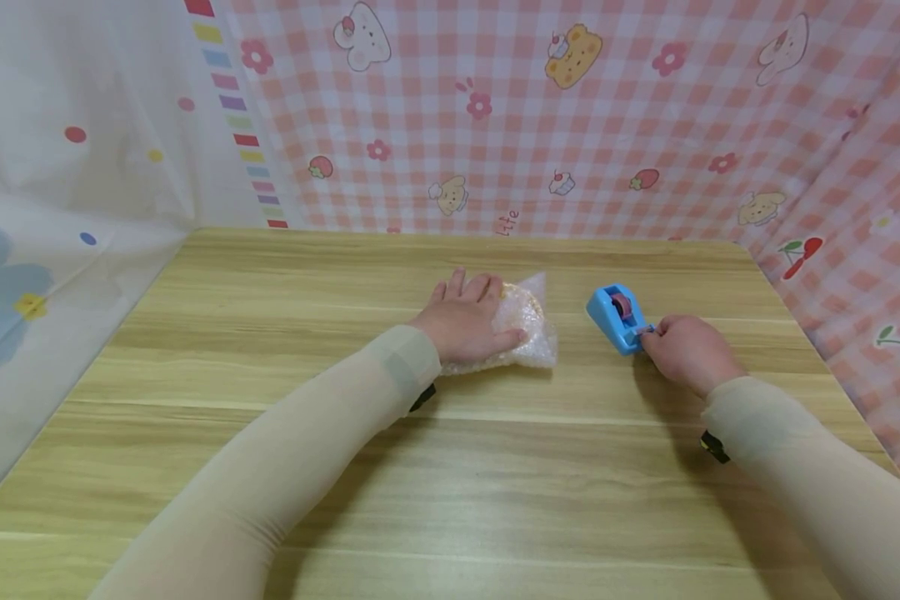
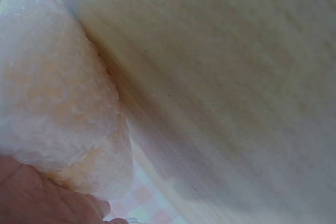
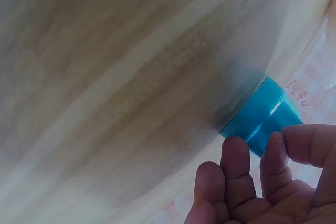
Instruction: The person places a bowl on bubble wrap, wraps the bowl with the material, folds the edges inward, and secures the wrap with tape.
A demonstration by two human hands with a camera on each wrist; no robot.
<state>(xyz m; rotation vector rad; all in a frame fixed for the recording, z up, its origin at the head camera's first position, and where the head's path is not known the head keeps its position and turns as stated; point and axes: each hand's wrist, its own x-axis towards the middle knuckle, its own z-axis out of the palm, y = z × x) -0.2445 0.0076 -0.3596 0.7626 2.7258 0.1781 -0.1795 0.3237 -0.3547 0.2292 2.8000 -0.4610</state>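
Observation:
My left hand (image 1: 468, 325) lies with fingers spread on a packet of bubble wrap (image 1: 534, 321). Something yellowish shows through the wrap, and in the left wrist view the bubble wrap (image 2: 58, 82) bulges beside the palm. To the right of it, a light blue tape dispenser (image 1: 607, 321) holds a pinkish roll of tape (image 1: 621, 306). At the dispenser's near, cutting end, my right hand (image 1: 688, 352) pinches the tape's end between thumb and index finger. In the right wrist view those fingertips meet against the blue dispenser (image 3: 265, 114); the bit of tape between them is mostly hidden.
The wood-grain table (image 1: 495, 492) carries both things towards its far side. A pink checked cloth (image 1: 420, 108) with cartoon prints hangs behind and along the right, and a white cloth (image 1: 120, 75) hangs at the left.

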